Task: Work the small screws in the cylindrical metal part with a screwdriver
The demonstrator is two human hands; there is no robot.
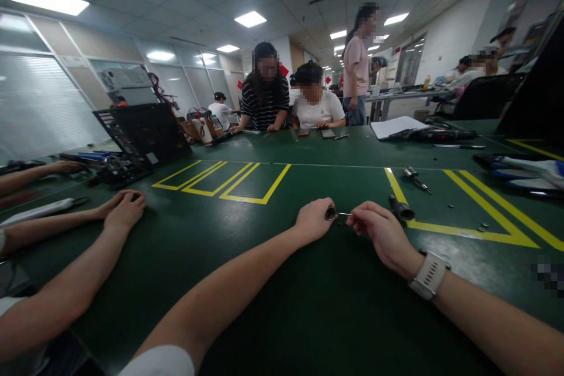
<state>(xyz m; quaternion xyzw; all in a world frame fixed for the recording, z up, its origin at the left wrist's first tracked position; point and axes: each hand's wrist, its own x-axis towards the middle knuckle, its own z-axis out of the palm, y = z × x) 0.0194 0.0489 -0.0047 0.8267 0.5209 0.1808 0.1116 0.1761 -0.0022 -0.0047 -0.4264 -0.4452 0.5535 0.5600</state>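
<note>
My left hand is closed around a dark cylindrical part, whose round open end faces right. Between the fingertips of my right hand is a thin metal rod, its far tip at the rim of that opening. Whether the tip is inside or only touching, I cannot tell. Just beyond my right hand lies a dark hollow metal cylinder on its side. Farther back rests a silvery metal part with a thin shaft. Small dark rings are scattered to the right.
Yellow tape outlines mark the green table. At left are a co-worker's hands and an opened black equipment case. A notebook and blue-and-white gloves lie at right. Other people are across the table.
</note>
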